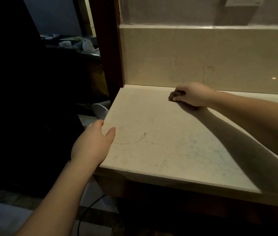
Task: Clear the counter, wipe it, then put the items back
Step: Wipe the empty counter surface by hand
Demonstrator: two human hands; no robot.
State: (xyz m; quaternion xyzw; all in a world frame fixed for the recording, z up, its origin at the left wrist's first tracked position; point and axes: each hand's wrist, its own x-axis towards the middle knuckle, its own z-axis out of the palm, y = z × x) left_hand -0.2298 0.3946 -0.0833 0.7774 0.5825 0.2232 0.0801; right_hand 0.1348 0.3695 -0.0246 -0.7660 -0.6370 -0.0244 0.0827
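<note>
Right hand [193,95] fingers clenched on dark cloth [174,95], pressed to desk [160,142] near back wall. Left hand [92,143] fingers released, resting at desk's left edge.

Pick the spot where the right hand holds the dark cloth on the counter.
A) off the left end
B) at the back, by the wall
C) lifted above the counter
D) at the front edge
B: the right hand grips the dark cloth down on the counter, close to the back wall.
</note>
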